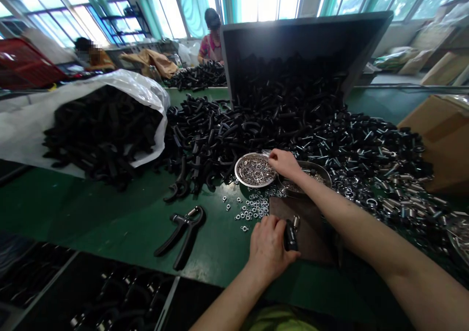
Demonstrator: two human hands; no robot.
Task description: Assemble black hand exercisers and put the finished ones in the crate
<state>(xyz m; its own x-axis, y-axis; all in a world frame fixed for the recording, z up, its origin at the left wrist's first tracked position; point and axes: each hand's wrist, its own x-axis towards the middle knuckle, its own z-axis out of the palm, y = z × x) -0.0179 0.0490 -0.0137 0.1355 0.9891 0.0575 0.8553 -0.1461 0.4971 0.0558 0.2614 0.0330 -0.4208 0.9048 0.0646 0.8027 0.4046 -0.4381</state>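
My left hand [269, 245] is closed around a short black plastic part [290, 235], holding it on a dark brown board [317, 238]. A small metal spring [296, 222] stands against that part. Farther forward, my right hand [285, 164] reaches to the right rim of a round metal dish [242, 180] full of small metal pieces. Its fingertips are pinched together; whatever may be between them is hidden. A second metal dish [326, 173] sits partly behind my right forearm. To the left lies an assembled black hand gripper [188, 235] with a spring.
Small metal eye rings [256, 206] lie scattered near the dish. Black handles [205, 140] heap up behind, spilling from a tipped grey bin [311, 33]. A white sack [161, 96] stands left, a cardboard box [439, 135] right. Two people sit across the room.
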